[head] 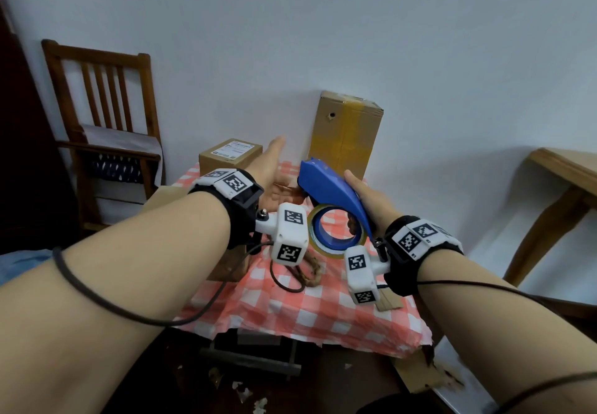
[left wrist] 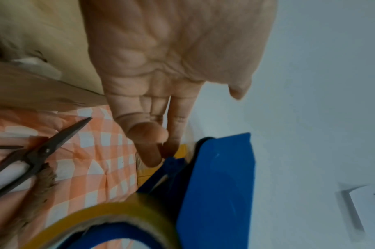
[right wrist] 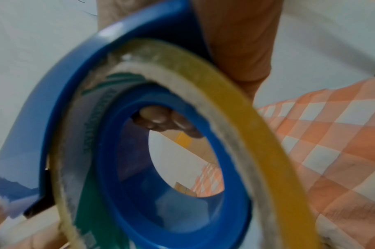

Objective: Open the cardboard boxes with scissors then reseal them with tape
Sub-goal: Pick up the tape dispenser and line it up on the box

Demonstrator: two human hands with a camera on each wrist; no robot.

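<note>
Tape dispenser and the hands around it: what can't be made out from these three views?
- Head view: the left hand fingertips are hidden behind the tape dispenser; the scissors are mostly covered by a wrist camera.
- Left wrist view: whether the fingers hold a loose tape end is too blurred; the tape roll is cut by the bottom edge.
- Right wrist view: the right hand is mostly hidden by the roll.

Tape dispenser [head: 326, 184]: solid blue, blue hub. Tape roll [head: 336, 252]: translucent yellow-brown; green print on the inside of its core in the right wrist view. Table cloth [head: 290, 303]: orange-red and white check. Tall box [head: 347, 132]: brown cardboard with yellowish tape bands. Small box [head: 229, 155]: brown, white label. Scissors [left wrist: 39, 151]: dark grey metal. Wrist bands [head: 413, 252]: black with black-and-white square markers. Chair [head: 103, 90]: dark brown wood. Wall [head: 420, 42]: pale bluish white.
</note>
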